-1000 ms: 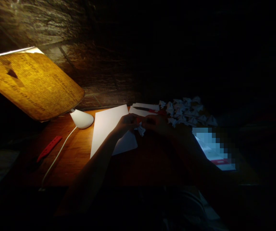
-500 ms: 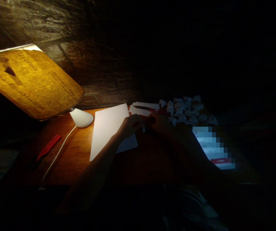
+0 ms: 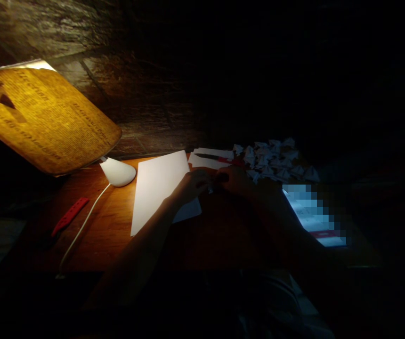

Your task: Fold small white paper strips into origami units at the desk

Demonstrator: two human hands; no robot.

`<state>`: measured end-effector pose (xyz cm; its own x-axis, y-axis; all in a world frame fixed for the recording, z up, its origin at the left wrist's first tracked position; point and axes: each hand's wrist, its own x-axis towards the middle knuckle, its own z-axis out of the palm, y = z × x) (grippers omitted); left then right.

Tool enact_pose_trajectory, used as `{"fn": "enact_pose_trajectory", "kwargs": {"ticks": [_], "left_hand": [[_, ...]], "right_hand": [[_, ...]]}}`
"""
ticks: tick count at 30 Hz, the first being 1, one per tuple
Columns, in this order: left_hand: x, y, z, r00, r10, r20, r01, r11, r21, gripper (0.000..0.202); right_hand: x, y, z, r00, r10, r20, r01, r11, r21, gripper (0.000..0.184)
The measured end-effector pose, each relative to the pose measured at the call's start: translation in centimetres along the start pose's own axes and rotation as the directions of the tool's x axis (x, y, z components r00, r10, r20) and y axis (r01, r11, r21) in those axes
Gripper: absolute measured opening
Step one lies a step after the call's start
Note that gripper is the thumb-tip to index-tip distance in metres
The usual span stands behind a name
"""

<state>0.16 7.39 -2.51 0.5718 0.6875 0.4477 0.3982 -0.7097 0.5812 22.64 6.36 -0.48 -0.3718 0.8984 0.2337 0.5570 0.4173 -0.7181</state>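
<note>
Close together over the dim middle of the wooden table, both hands are closed with bent fingers. A small pale piece of paper shows between them; its shape is mostly hidden by fingers and shadow. My left hand grips it from the left, beside the edge of a stack of white sheets. My right hand pinches it from the right. Just beyond the hands lie scissors with red handles, resting partly on smaller white paper pieces.
Several folded paper shapes are heaped at the back right. A lit phone-like screen lies on the right. A lamp with a printed shade, white base and cord stands left. A red-handled cutter lies near the cord.
The hands have shifted slightly, with the left fingers lower and the scissors behind showing more fully. The view has moved a little; other things stay in place.
</note>
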Motion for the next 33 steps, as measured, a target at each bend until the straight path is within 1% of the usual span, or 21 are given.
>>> {"fn": "enact_pose_trajectory", "kwargs": {"ticks": [5, 9, 11, 14, 16, 18, 20, 23, 25, 29, 33], "left_hand": [[0.0, -0.2, 0.2, 1.0, -0.025, 0.006, 0.025, 0.999, -0.024, 0.014], [0.0, 0.0, 0.1, 1.0, -0.022, 0.004, 0.022, 0.999, -0.029, 0.01], [-0.1, 0.0, 0.1, 1.0, -0.025, -0.007, 0.025, 0.999, -0.035, 0.008], [-0.1, 0.1, 0.1, 0.998, -0.057, -0.011, 0.056, 0.997, -0.049, 0.014], [-0.1, 0.2, 0.0, 0.995, -0.091, -0.039, 0.089, 0.995, -0.048, 0.022], [-0.1, 0.3, 0.0, 0.992, -0.11, -0.069, 0.107, 0.993, -0.041, 0.024], [-0.1, 0.6, 0.0, 0.992, -0.097, -0.075, 0.095, 0.995, -0.036, 0.023], [-0.1, 1.0, -0.1, 0.998, -0.03, -0.057, 0.029, 0.999, -0.032, 0.018], [0.0, 1.3, -0.2, 0.999, 0.0, -0.041, -0.001, 1.0, -0.022, 0.014], [0.0, 1.6, -0.1, 1.0, -0.006, -0.026, 0.006, 1.0, 0.002, 0.013], [0.1, 1.9, -0.3, 0.999, -0.03, -0.021, 0.029, 0.999, -0.019, 0.019]], "right_hand": [[0.0, -0.2, -0.5, 0.998, 0.012, 0.055, -0.013, 1.0, 0.015, 0.018], [-0.1, -0.3, -0.9, 0.993, 0.008, 0.115, -0.013, 0.999, 0.037, 0.018], [-0.1, -0.2, -1.0, 0.992, 0.001, 0.122, -0.006, 0.999, 0.04, 0.02], [-0.2, -0.2, -1.0, 0.992, -0.022, 0.121, 0.015, 0.998, 0.055, 0.027], [-0.3, -0.2, -1.0, 0.99, -0.034, 0.14, 0.024, 0.997, 0.073, 0.029], [-0.3, -0.2, -1.0, 0.987, -0.042, 0.158, 0.031, 0.997, 0.074, 0.029], [-0.3, -0.3, -1.1, 0.986, -0.052, 0.157, 0.043, 0.997, 0.061, 0.031], [-0.3, -0.3, -1.2, 0.986, -0.075, 0.152, 0.069, 0.997, 0.044, 0.038], [-0.3, -0.3, -1.2, 0.984, -0.083, 0.156, 0.077, 0.996, 0.047, 0.039], [-0.3, -0.2, -1.1, 0.987, -0.077, 0.14, 0.069, 0.996, 0.056, 0.036], [-0.4, 0.0, -0.9, 0.99, -0.08, 0.119, 0.072, 0.995, 0.069, 0.033]]}}
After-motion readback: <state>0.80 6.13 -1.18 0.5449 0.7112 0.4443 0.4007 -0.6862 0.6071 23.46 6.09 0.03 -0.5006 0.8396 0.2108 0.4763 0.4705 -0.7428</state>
